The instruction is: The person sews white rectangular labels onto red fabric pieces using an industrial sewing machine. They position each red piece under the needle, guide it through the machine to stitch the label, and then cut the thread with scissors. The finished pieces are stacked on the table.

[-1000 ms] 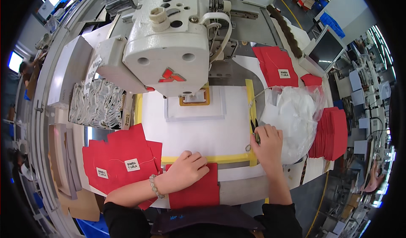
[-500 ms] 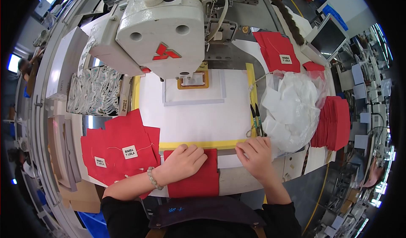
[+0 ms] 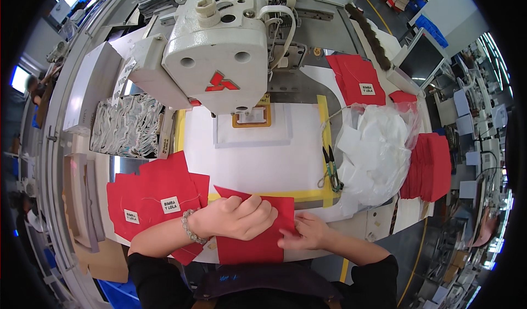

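My left hand [image 3: 244, 218] pinches the top of a red fabric piece [image 3: 250, 249], lifted at its upper corner. My right hand [image 3: 302, 232] grips that piece's right edge, with fingers curled. Just beyond is a white sheet [image 3: 252, 171] bordered by yellow tape [image 3: 324, 111], under the head of a white sewing machine [image 3: 214, 67] with an amber frame [image 3: 236, 123]. Green-handled scissors [image 3: 333, 177] lie on the tape's right side. To my left lie overlapping red pieces [image 3: 148, 188] with white labels and loose threads.
A box of folded white strips [image 3: 123, 125] stands at the left. On the right are a bag of white pieces [image 3: 373, 155], a red fabric stack [image 3: 425, 166], more labelled red pieces [image 3: 354, 70] and a monitor [image 3: 420, 59]. A co-worker [image 3: 34, 92] is at far left.
My right hand has left the scissors and moved down and left to the red piece. Both hands now hold that piece, whose top is raised higher.
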Motion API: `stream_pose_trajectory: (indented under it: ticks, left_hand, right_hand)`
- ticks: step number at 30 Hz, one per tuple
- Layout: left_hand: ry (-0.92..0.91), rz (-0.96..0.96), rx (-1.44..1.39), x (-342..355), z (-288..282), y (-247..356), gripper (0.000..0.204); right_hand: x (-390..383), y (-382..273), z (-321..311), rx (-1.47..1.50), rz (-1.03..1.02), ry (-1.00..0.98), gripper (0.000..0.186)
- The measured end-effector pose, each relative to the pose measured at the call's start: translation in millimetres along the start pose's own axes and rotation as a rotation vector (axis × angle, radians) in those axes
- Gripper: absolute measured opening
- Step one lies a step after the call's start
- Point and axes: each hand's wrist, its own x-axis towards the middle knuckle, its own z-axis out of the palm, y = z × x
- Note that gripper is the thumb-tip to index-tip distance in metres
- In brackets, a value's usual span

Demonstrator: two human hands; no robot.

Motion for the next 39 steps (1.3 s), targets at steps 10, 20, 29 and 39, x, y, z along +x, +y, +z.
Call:
stream_pose_trajectory:
  ticks: [10, 20, 29, 39]
  left_hand:
    - [-0.106, -0.067, -0.362, 22, 51, -7, 0.049]
    - [-0.155, 0.055, -0.247, -13, 83, -11, 0.036]
    - [-0.195, -0.467, -0.219, 1, 97, -48, 0.07]
    - [-0.236, -0.477, -0.356, -5, 100, -60, 0.074]
  right_hand:
    - [30, 42, -39, 0.659, 1.109, 0.268, 0.074]
    - [26, 55, -43, 0.657, 1.154, 0.236, 0.083]
    - [31, 66, -43, 0.591, 1.132, 0.168, 0.086]
    - [30, 66, -42, 0.616, 1.165, 0.162, 0.089]
